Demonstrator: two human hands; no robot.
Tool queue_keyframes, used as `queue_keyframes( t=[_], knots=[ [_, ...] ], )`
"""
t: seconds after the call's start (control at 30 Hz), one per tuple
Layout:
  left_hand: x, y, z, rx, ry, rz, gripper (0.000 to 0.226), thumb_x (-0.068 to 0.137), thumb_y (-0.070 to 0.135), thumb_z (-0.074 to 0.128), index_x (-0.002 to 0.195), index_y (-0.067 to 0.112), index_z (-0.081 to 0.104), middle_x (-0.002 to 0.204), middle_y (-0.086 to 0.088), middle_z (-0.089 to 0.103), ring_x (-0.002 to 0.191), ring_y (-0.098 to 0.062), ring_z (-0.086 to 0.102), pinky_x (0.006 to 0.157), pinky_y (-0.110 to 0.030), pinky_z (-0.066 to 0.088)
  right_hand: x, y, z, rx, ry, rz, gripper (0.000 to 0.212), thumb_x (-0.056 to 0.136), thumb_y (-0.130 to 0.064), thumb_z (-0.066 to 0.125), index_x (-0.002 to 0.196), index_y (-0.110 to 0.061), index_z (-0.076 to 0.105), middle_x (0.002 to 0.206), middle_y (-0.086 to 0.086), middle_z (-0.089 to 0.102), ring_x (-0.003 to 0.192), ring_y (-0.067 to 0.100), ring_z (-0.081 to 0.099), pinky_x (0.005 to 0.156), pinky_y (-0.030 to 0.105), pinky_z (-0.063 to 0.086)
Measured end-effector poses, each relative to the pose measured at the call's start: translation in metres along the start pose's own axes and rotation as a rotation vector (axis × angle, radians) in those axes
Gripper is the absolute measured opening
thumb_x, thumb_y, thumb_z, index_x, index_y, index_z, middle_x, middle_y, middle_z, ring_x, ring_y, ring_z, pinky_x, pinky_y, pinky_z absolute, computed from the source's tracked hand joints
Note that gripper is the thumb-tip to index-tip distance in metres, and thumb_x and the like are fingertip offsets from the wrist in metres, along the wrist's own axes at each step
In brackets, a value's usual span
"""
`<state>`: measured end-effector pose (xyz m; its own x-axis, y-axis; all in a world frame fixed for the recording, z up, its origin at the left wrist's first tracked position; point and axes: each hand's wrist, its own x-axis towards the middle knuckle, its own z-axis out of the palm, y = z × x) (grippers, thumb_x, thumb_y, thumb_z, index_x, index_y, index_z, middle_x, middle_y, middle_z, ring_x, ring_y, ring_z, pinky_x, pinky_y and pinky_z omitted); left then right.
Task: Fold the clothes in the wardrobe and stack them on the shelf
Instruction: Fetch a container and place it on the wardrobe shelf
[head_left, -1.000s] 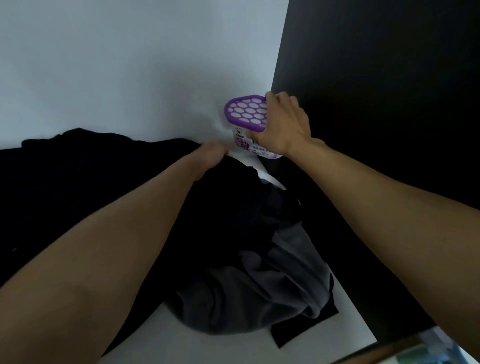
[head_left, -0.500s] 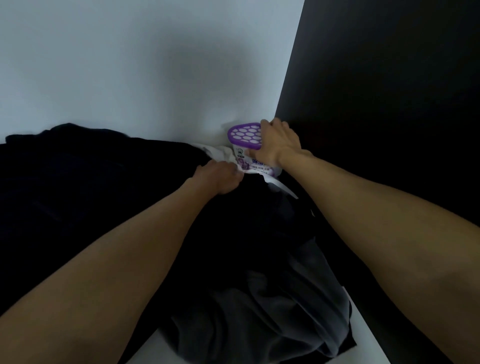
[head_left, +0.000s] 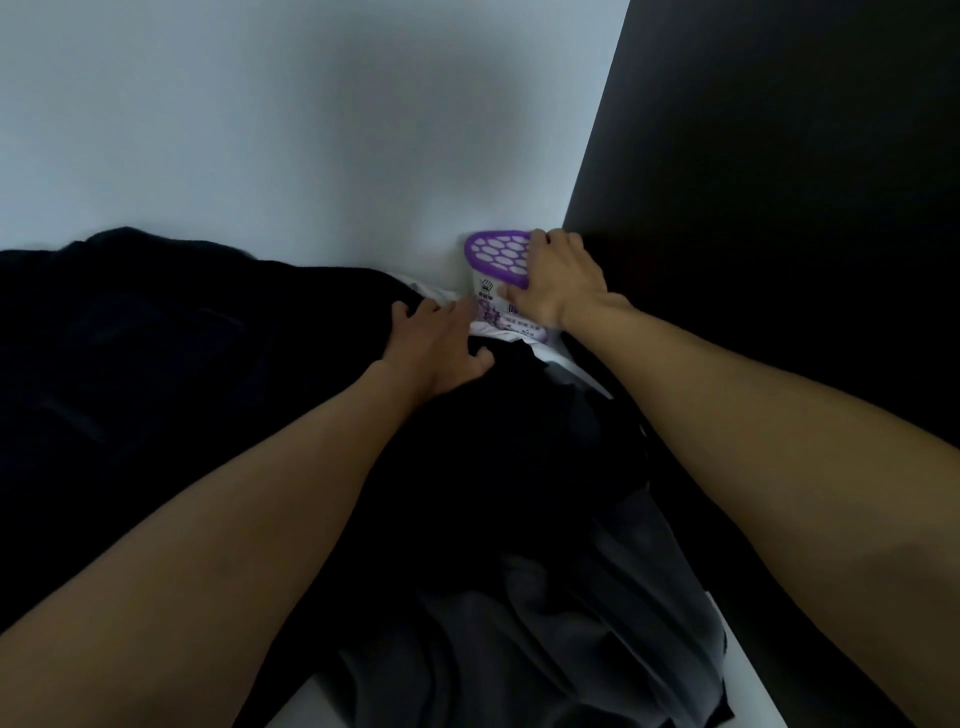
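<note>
A heap of black clothes covers the white shelf from the left edge to the middle. A dark grey garment lies crumpled at the front of the heap. My left hand rests on the black cloth with fingers spread, next to a white piece of fabric at the back. My right hand grips a white tub with a purple honeycomb lid, which stands in the back right corner.
The white back wall rises behind the clothes. A black side panel closes the shelf on the right, close to my right forearm.
The tub has come down from a raised position into the back corner, my right hand still on it. My left hand has gone from curled to spread on the black cloth.
</note>
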<state>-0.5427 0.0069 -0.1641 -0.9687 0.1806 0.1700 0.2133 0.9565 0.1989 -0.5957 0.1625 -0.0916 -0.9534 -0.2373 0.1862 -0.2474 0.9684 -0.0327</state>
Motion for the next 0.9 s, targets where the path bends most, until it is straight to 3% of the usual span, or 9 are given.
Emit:
queue_keyframes(
  t=[0.1, 0.2, 0.43, 0.53, 0.6, 0.67, 0.77, 0.83, 0.9],
  knots=[
    [0.002, 0.001, -0.004, 0.021, 0.0, 0.0, 0.065, 0.077, 0.054, 0.037, 0.129, 0.019, 0.052, 0.133, -0.009, 0.06, 0.123, -0.033, 0.052, 0.103, -0.053, 0.027, 0.006, 0.001, -0.005, -0.004, -0.056, 0.009, 0.073, 0.085, -0.057, 0.067, 0.134, -0.007, 0.045, 0.134, 0.014, 0.054, 0.125, 0.031, 0.049, 0.093, 0.038, 0.045],
    [0.004, 0.002, 0.0, 0.07, 0.057, 0.045, 0.054, 0.074, 0.051, 0.033, 0.099, 0.017, 0.068, 0.109, -0.009, 0.064, 0.108, -0.031, 0.056, 0.095, -0.046, 0.03, 0.01, 0.002, -0.009, -0.102, -0.085, 0.001, 0.067, 0.082, -0.064, 0.065, 0.122, -0.012, 0.056, 0.12, 0.009, 0.065, 0.11, 0.029, 0.062, 0.073, 0.031, 0.042],
    [0.007, 0.001, 0.006, 0.066, 0.106, 0.07, 0.05, 0.074, 0.047, 0.035, 0.085, 0.017, 0.073, 0.092, -0.004, 0.066, 0.103, -0.027, 0.047, 0.087, -0.042, 0.023, 0.009, -0.002, -0.005, -0.104, -0.052, 0.042, 0.066, 0.083, -0.057, 0.068, 0.126, -0.009, 0.054, 0.124, 0.01, 0.061, 0.116, 0.031, 0.056, 0.079, 0.036, 0.043],
    [0.005, 0.001, 0.006, 0.07, 0.132, 0.12, 0.05, 0.075, 0.044, 0.036, 0.085, 0.014, 0.075, 0.101, -0.003, 0.064, 0.111, -0.027, 0.048, 0.093, -0.043, 0.021, 0.009, -0.002, -0.004, -0.112, -0.041, 0.048, 0.067, 0.084, -0.055, 0.068, 0.13, -0.009, 0.052, 0.128, 0.011, 0.058, 0.121, 0.031, 0.053, 0.087, 0.038, 0.046],
    [0.005, 0.001, 0.002, 0.052, 0.103, 0.14, 0.052, 0.075, 0.042, 0.036, 0.086, 0.011, 0.076, 0.106, -0.007, 0.065, 0.109, -0.029, 0.054, 0.095, -0.039, 0.027, 0.011, -0.004, -0.007, -0.139, -0.039, 0.045, 0.064, 0.084, -0.056, 0.067, 0.127, -0.01, 0.054, 0.125, 0.011, 0.06, 0.118, 0.031, 0.055, 0.084, 0.037, 0.046],
    [0.003, 0.0, -0.002, 0.028, 0.059, 0.139, 0.049, 0.074, 0.044, 0.036, 0.083, 0.011, 0.072, 0.102, -0.01, 0.067, 0.099, -0.031, 0.061, 0.081, -0.033, 0.038, 0.012, -0.007, -0.011, -0.184, -0.057, 0.041, 0.06, 0.083, -0.058, 0.067, 0.122, -0.012, 0.057, 0.119, 0.009, 0.064, 0.11, 0.031, 0.061, 0.074, 0.034, 0.043],
    [-0.002, -0.004, -0.002, -0.025, 0.088, 0.14, 0.033, 0.074, 0.042, 0.04, 0.073, 0.014, 0.059, 0.089, -0.008, 0.066, 0.087, -0.031, 0.061, 0.069, -0.03, 0.033, 0.011, -0.007, -0.012, -0.184, -0.073, 0.05, 0.056, 0.084, -0.056, 0.067, 0.119, -0.013, 0.058, 0.116, 0.007, 0.066, 0.106, 0.029, 0.064, 0.072, 0.033, 0.041],
    [-0.004, -0.006, -0.001, -0.147, 0.09, 0.117, 0.031, 0.073, 0.04, 0.043, 0.084, 0.015, 0.058, 0.094, -0.007, 0.066, 0.091, -0.031, 0.061, 0.073, -0.032, 0.034, 0.008, -0.006, -0.008, -0.12, -0.057, 0.066, 0.058, 0.084, -0.054, 0.068, 0.122, -0.012, 0.057, 0.12, 0.007, 0.066, 0.11, 0.029, 0.063, 0.076, 0.034, 0.044],
    [-0.003, -0.007, -0.001, -0.218, 0.058, 0.117, 0.052, 0.073, 0.041, 0.044, 0.117, 0.018, 0.06, 0.124, -0.006, 0.063, 0.113, -0.028, 0.057, 0.092, -0.037, 0.041, 0.007, -0.005, -0.006, -0.04, -0.046, 0.089, 0.065, 0.083, -0.053, 0.071, 0.129, -0.012, 0.051, 0.126, 0.007, 0.063, 0.115, 0.029, 0.06, 0.084, 0.036, 0.046]
  ],
)
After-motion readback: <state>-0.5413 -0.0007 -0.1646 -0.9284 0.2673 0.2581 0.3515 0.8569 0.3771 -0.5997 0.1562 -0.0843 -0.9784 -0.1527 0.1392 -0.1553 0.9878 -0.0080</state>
